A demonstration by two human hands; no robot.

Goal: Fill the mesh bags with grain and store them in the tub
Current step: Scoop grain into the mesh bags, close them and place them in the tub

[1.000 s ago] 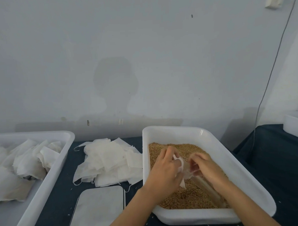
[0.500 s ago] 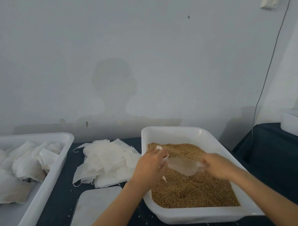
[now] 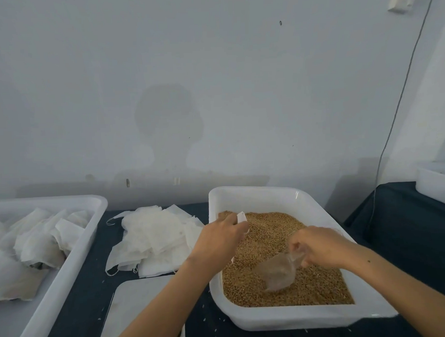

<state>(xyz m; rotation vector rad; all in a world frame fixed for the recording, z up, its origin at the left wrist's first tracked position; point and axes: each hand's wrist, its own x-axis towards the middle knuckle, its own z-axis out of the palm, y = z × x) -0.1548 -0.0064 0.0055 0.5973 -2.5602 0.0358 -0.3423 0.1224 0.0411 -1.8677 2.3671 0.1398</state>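
- Right hand (image 3: 317,245) grips clear scoop (image 3: 278,273), mouth dug into grain (image 3: 269,232) in tray (image 3: 292,317) at table's near edge: loading.
- Left hand (image 3: 218,237) pinches mesh bag (image 3: 241,216) over grain, so spills fall back.
- Storage tub (image 3: 75,239) sits left.

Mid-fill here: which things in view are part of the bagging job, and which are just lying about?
In the job:
- left hand holding a mesh bag
- right hand holding the clear scoop
- grain in its tub
- empty bag pile
- left tub with bags

Lying about:
- flat white plate
- wall cable
- white container far right
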